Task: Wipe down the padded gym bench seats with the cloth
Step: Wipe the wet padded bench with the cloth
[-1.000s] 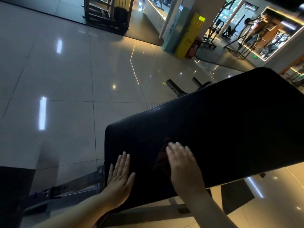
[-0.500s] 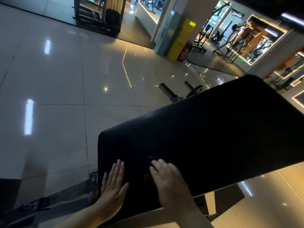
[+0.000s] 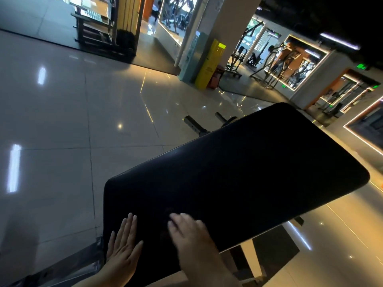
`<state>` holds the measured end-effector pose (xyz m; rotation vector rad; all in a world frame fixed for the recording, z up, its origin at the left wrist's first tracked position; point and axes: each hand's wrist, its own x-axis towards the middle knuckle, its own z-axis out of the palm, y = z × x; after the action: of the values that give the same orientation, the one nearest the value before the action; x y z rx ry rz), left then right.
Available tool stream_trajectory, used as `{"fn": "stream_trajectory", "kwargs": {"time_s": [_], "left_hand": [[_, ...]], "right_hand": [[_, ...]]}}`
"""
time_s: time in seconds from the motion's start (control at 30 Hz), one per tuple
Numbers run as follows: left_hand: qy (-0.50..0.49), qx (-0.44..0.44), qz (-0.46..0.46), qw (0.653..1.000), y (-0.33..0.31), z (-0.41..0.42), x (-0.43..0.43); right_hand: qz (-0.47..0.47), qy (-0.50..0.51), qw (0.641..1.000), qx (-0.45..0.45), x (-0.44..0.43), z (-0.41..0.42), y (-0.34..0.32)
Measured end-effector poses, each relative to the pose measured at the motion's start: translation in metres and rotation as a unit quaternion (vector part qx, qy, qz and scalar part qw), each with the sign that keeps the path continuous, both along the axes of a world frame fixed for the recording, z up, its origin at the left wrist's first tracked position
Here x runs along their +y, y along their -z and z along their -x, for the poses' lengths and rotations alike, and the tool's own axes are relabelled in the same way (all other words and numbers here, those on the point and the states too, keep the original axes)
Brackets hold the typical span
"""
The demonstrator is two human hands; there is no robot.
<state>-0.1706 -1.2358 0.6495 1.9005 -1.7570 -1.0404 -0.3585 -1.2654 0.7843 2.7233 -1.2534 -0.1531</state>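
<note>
A long black padded bench seat [image 3: 238,172] runs from the near left to the far right of the head view. My left hand [image 3: 122,245] lies flat on its near corner, fingers straight and together. My right hand [image 3: 192,237], blurred by motion, presses flat on the pad just to the right. A dim dark-reddish patch [image 3: 163,233] shows beside and under my right fingers; it looks like the cloth, though the low light hides its outline.
Glossy tiled floor [image 3: 72,121] surrounds the bench. The bench's metal frame [image 3: 199,129] sticks out beyond the pad's far edge. A yellow box [image 3: 209,65] stands by a pillar, with a shelf rack [image 3: 99,32] and gym machines [image 3: 269,65] further back.
My right hand has slid along the pad toward me and closer to my left hand. Both hands now sit lower in the picture as my view has tilted up.
</note>
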Motion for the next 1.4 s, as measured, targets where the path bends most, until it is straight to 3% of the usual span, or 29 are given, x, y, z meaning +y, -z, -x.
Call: {"fn": "stream_trajectory", "kwargs": {"time_s": [0.17,0.27,0.33,0.43,0.47,0.53,0.67,0.77,0.83,1.0,1.1,1.17,1.3,1.4], "left_hand": [[-0.033,0.020,0.002,0.999,-0.001,0.002,0.000],[-0.067,0.022,-0.003,0.997,-0.007,0.008,0.001],[-0.088,0.045,-0.014,0.995,-0.013,0.013,0.000],[-0.116,0.085,-0.014,0.989,-0.017,0.017,-0.004],[-0.129,0.099,-0.007,0.987,-0.015,0.016,-0.006],[-0.149,0.134,0.007,0.980,-0.014,0.012,-0.006],[-0.147,0.180,0.022,0.972,-0.009,0.008,0.000],[-0.169,0.195,0.047,0.965,-0.012,0.015,0.005],[-0.193,0.225,0.052,0.954,-0.014,0.020,0.008],[-0.198,0.240,0.037,0.950,-0.018,0.018,0.015],[-0.178,0.241,0.030,0.953,-0.021,0.012,0.013],[-0.166,0.213,0.037,0.962,-0.019,0.005,0.011],[-0.189,0.197,0.044,0.961,-0.017,-0.005,0.009],[-0.196,0.213,0.043,0.956,-0.022,-0.005,0.008]], "right_hand": [[0.176,0.185,0.967,-0.024,-0.044,0.073,-0.054],[0.209,0.297,0.930,-0.061,-0.057,0.052,-0.061],[0.167,0.253,0.948,-0.099,-0.050,0.021,-0.040],[0.021,0.076,0.995,-0.058,-0.023,-0.013,0.000],[-0.029,0.027,0.999,-0.037,-0.012,-0.017,0.006],[-0.038,-0.037,0.998,-0.039,0.006,0.000,0.010],[0.072,0.057,0.991,-0.096,-0.010,0.077,-0.022],[0.195,0.216,0.953,-0.082,-0.035,0.111,-0.062],[0.211,0.272,0.936,-0.077,-0.035,0.097,-0.070],[0.097,0.098,0.987,-0.087,-0.004,0.034,-0.011],[0.021,0.037,0.997,-0.061,0.004,0.040,-0.002],[0.042,0.053,0.996,-0.057,-0.011,0.054,-0.017],[0.162,0.188,0.967,-0.053,-0.050,0.083,-0.064],[0.152,0.263,0.950,-0.078,-0.071,0.058,-0.084]]}}
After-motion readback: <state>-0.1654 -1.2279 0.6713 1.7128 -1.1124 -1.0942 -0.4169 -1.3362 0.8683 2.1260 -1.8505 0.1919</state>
